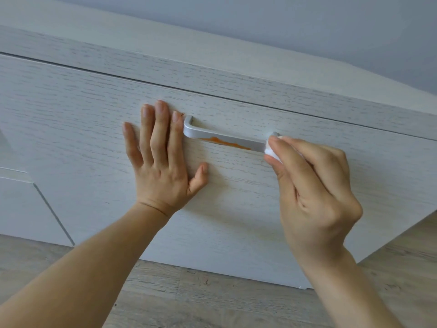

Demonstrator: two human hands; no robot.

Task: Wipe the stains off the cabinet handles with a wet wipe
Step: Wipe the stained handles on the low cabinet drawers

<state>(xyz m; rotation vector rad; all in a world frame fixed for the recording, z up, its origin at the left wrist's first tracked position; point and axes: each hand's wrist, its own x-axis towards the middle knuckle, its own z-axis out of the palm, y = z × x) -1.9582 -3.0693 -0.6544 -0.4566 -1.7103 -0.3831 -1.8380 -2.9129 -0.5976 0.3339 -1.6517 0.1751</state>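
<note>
Cabinet front (94, 129), pale wood grain. Left hand (160, 162): flat on the panel, fingers spread, holding nothing, just left of the handle (212, 134). Handle: silver bar, running between the two hands, orange stain (224, 142) along its lower edge (a small smear also by the left fingertips). Right hand (312, 185): fingers pinched on a white wet wipe (270, 147), pressed to the handle's right end.
</note>
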